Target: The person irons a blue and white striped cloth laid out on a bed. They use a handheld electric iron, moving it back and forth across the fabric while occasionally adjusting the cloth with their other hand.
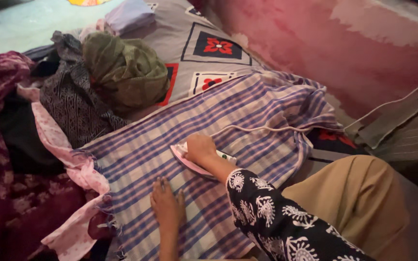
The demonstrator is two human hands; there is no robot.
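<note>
A blue and white checked cloth (170, 145) lies spread flat across the bedding. My right hand (200, 147) is closed around the handle of a pink and white iron (182, 158) that rests on the cloth near its middle. A white cord (262, 128) runs from the iron toward the right. My left hand (167, 205) lies palm down on the cloth just in front of the iron, fingers apart. My right sleeve is black with white paisley print.
A heap of clothes sits at the left: dark maroon fabric (1, 159), a pink floral piece (68, 159), a black patterned garment (71, 104) and an olive green bundle (124, 67). A grey sheet with red flower squares (209, 53) lies beyond. A pink wall (344, 43) is at the right.
</note>
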